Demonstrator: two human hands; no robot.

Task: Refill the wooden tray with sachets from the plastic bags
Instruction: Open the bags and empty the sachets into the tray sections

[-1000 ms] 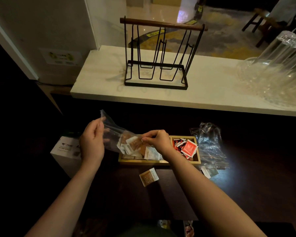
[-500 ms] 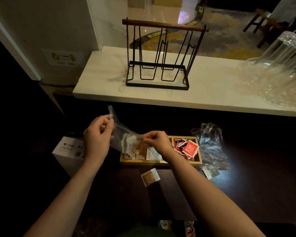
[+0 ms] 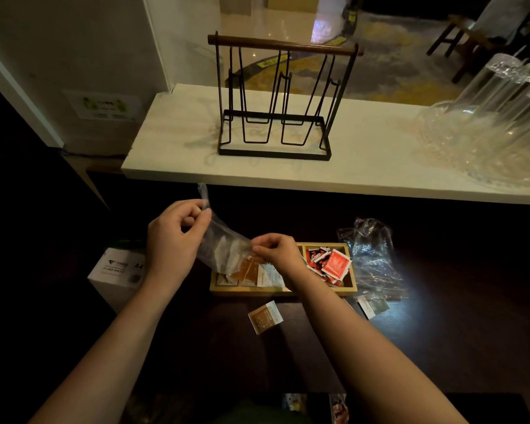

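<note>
A wooden tray (image 3: 288,290) lies on the dark counter, split into compartments. Its right compartment holds red sachets (image 3: 331,263); brown and white sachets (image 3: 259,272) lie in its left part. Over the left part I hold a clear plastic bag (image 3: 224,243) tilted, mouth down toward the tray, with a few sachets still inside. My left hand (image 3: 173,240) pinches the bag's raised closed end. My right hand (image 3: 277,250) pinches the lower edge at the mouth. One brown-and-white sachet (image 3: 265,316) lies on the counter in front of the tray.
A crumpled clear bag (image 3: 372,255) lies right of the tray with a green-and-white sachet (image 3: 374,306) beside it. A white box (image 3: 117,270) stands at the left. On the pale ledge behind stand a black wire rack (image 3: 276,102) and glassware (image 3: 496,123).
My left hand has lifted the bag's closed end higher and slightly right, tipping the bag more steeply. Sachets have slid toward the tray. The right hand has stayed near the mouth.
</note>
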